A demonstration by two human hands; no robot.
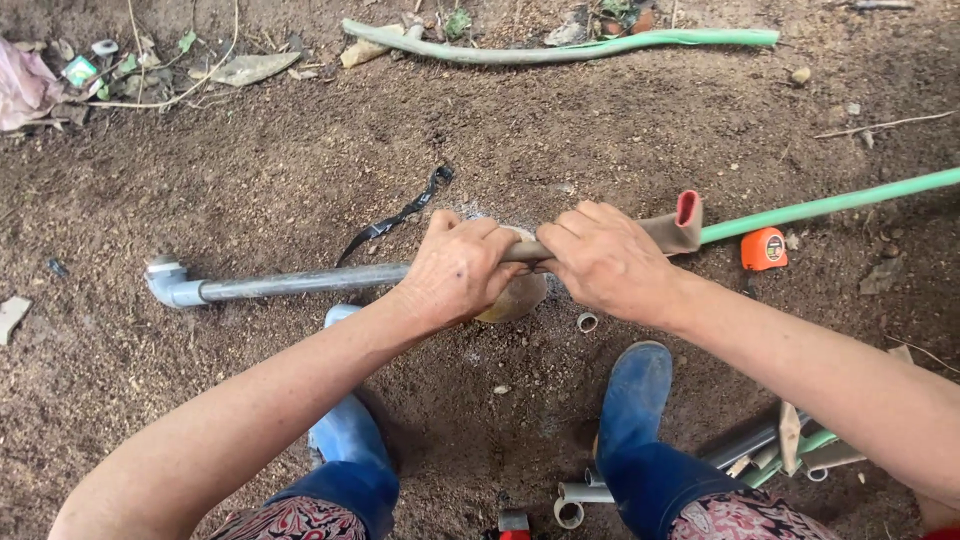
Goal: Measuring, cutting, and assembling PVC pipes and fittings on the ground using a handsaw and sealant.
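Bare forearms, no sleeves; blue rubber boots [640, 400] and red-patterned trousers [290, 520] show just beside the grey pipe offcuts [585, 492].

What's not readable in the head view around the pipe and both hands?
- Joint between grey pipe and tan sleeve: covered by left hand and right hand.
- Round tan object: mostly under the left hand.
- Green hose: cut off by the right edge.
- Pipe offcuts: partly behind the right boot and leg.
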